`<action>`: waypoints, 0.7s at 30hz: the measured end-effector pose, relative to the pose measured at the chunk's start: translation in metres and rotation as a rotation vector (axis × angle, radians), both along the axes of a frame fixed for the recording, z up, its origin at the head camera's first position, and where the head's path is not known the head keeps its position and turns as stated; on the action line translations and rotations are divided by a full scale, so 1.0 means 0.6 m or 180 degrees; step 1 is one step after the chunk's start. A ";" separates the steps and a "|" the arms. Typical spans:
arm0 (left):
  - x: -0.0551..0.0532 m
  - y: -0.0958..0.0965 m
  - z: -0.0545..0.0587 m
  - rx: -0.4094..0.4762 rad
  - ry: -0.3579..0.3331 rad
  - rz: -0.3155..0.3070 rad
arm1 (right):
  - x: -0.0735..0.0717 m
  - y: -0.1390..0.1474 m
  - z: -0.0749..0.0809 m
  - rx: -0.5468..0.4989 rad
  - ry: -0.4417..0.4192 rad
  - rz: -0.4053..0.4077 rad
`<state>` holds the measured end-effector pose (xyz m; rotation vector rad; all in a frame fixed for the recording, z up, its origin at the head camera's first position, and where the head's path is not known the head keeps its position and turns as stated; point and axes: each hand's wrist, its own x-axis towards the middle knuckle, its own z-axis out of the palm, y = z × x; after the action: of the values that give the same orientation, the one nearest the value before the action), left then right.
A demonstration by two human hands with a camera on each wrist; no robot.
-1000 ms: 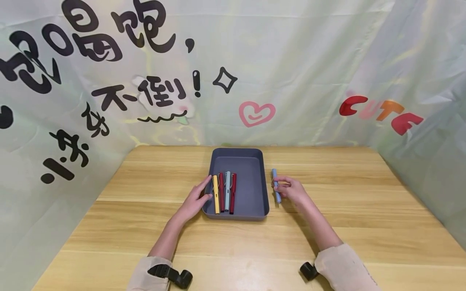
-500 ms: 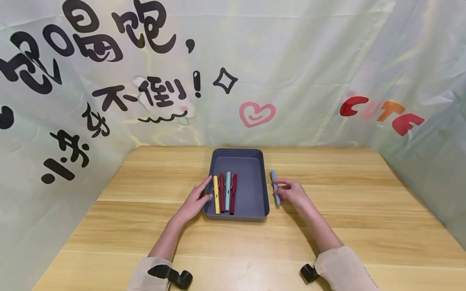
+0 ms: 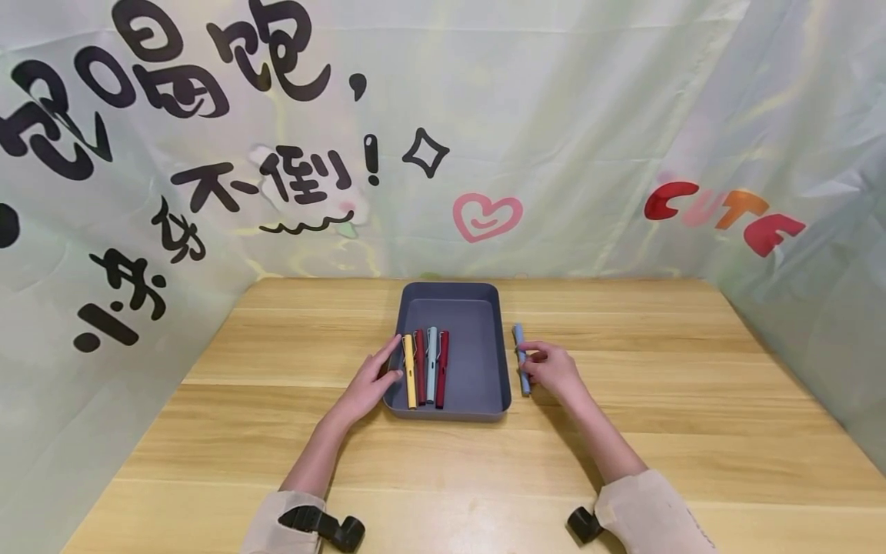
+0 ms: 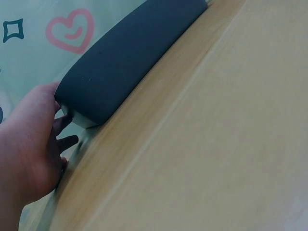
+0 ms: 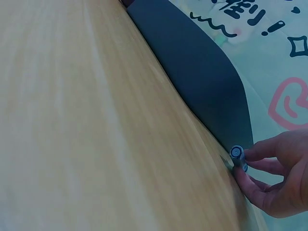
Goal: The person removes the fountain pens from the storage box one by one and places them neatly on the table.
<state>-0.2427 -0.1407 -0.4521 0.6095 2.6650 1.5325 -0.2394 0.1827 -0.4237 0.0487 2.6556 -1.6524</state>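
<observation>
A dark grey-blue tray point(image 3: 477, 338) stands on the table. My left hand point(image 3: 367, 385) holds its left wall, thumb over the rim; in the left wrist view the other fingers are partly hidden behind the tray corner. Along the tray's left side lie a yellow pen point(image 3: 411, 377), a dark red pen point(image 3: 420, 365), a pale blue pen point(image 3: 432, 365) and another dark red pen point(image 3: 443, 369), roughly parallel. To the right of the tray, my right hand point(image 3: 556, 369) pinches a blue pen point(image 3: 519, 335) between thumb and fingers. The right wrist view shows the pen's round end point(image 5: 237, 152) beside the tray wall.
The wooden table point(image 3: 443, 477) reaches out on both sides of the tray and in front of it. A printed cloth point(image 3: 581, 154) with lettering and a pink heart hangs behind and at the sides.
My right hand has shifted the blue pen slightly left and toward me, and the pen has rolled so that its clip is less visible. My left hand stays on the tray.
</observation>
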 end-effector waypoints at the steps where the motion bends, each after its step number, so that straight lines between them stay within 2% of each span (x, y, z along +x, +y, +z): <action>1: 0.000 0.000 0.000 0.0004 0.0001 -0.0005 | 0.000 0.000 0.000 -0.0010 0.0001 0.0000; 21: -0.002 -0.001 -0.002 0.0031 0.0006 -0.0037 | 0.004 0.000 0.001 0.0154 0.0129 0.0027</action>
<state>-0.2441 -0.1415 -0.4532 0.6261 2.6519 1.5437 -0.2372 0.1829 -0.4229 0.0046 2.7211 -1.6039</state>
